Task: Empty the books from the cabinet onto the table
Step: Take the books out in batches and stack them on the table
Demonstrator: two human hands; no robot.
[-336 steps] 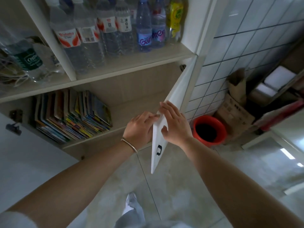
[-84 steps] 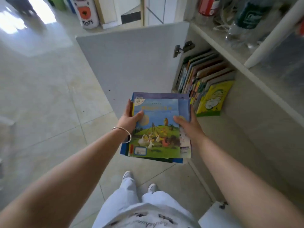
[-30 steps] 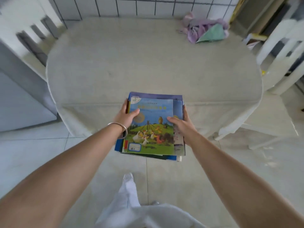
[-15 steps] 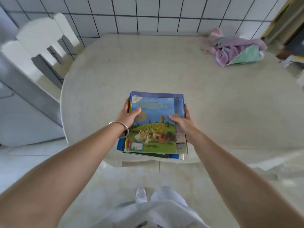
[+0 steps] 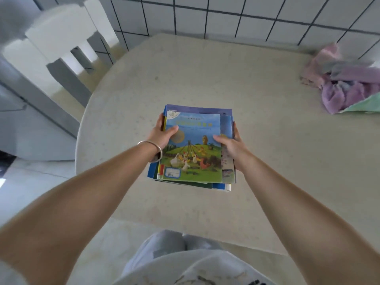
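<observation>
Books (image 5: 191,147) between both hands, left hand (image 5: 162,134) and right hand (image 5: 232,147) gripping stack's sides above table (image 5: 267,124).

Glossy paper books (image 5: 191,145), matt speckled table (image 5: 267,99)

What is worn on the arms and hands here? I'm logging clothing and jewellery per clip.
Both forearms are bare, with no sleeves in view. The left wrist carries a thin silver bangle. The left hand and right hand wear no gloves, and no rings show on the visible fingers. No watch shows on the right wrist.
</observation>
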